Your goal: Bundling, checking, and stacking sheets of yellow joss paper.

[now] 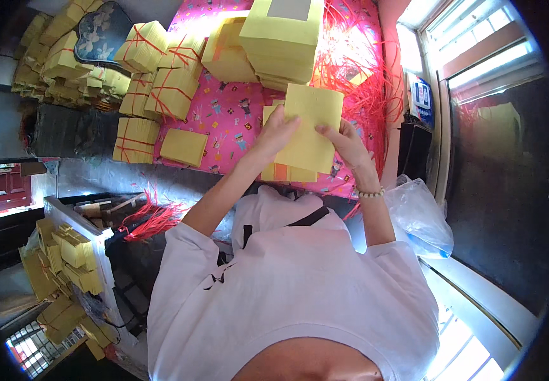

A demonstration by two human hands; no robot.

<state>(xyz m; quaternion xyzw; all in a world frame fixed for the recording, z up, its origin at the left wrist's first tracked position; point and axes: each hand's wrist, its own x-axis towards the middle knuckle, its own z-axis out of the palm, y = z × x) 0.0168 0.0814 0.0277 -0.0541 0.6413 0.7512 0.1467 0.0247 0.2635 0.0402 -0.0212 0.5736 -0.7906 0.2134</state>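
Note:
Over the front edge of the pink patterned tabletop, I hold up a rectangular piece of yellow paper. Whether it is one sheet or a thin stack cannot be made out. My left hand grips its left edge, thumb on the face and fingers behind. On its right edge my right hand does the same. Partly hidden beneath it lies more yellow paper with an orange-red strip. Just beyond stands a tall yellow paper stack with a grey rectangle on top.
Red-tied yellow bundles are piled at the table's left, beside a loose yellow stack. A tangle of red straps covers the right side. A clear plastic bag sits by my right elbow. More bundles lie at lower left.

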